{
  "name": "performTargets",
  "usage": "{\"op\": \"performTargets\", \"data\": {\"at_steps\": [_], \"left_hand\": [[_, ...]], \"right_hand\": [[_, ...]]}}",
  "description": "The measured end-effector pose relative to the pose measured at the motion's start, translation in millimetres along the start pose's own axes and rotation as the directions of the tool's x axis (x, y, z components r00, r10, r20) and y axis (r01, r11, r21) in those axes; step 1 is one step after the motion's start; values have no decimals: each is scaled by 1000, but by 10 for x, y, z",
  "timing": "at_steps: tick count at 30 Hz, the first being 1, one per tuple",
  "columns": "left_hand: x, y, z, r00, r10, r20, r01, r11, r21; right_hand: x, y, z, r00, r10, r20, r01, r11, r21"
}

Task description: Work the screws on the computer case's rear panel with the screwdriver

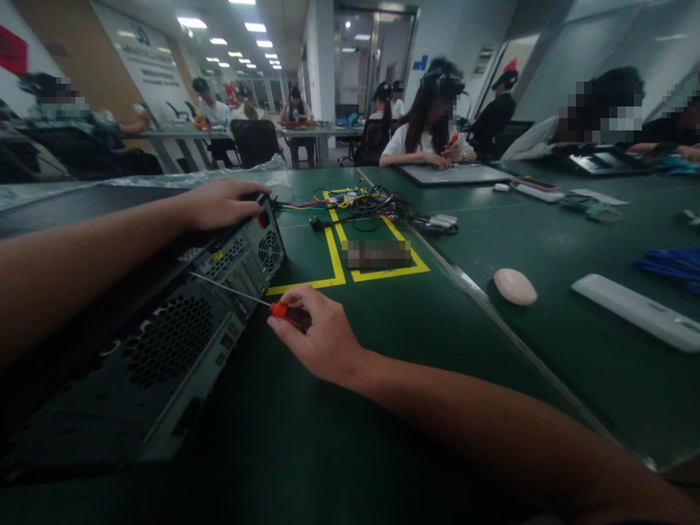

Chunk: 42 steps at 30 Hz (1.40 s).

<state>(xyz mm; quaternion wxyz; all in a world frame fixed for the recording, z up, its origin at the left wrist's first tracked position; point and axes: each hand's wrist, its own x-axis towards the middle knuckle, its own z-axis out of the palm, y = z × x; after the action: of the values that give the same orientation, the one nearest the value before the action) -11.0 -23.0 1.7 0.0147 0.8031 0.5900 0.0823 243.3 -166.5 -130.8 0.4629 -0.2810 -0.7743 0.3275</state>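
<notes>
A black and silver computer case lies on the green table at the left, its rear panel with vents, fan grille and ports facing me. Across its top edge, at the far end, rests my left hand, fingers stretched out over the corner. My right hand is wrapped round the red and black handle of a screwdriver. The long thin shaft points left, and its tip meets the rear panel near the upper edge. Whether the tip sits in a screw is too small to tell.
Beyond the case lie tangled cables over yellow tape marks, with a blurred-out block beside them. To the right are a beige rounded object, a long white device and blue cables. Several people sit at tables behind.
</notes>
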Motion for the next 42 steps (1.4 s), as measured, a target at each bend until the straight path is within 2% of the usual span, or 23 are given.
{"op": "performTargets", "data": {"at_steps": [16,42], "left_hand": [[7,-24,-5,1000,14,1,-14,999,30],[3,5,-9,1000,2,-13,-2,999,39]], "right_hand": [[6,-24,-20,999,31,7,-31,999,-36],[0,-27,-21,1000,-7,-17,6,1000,-26]]}}
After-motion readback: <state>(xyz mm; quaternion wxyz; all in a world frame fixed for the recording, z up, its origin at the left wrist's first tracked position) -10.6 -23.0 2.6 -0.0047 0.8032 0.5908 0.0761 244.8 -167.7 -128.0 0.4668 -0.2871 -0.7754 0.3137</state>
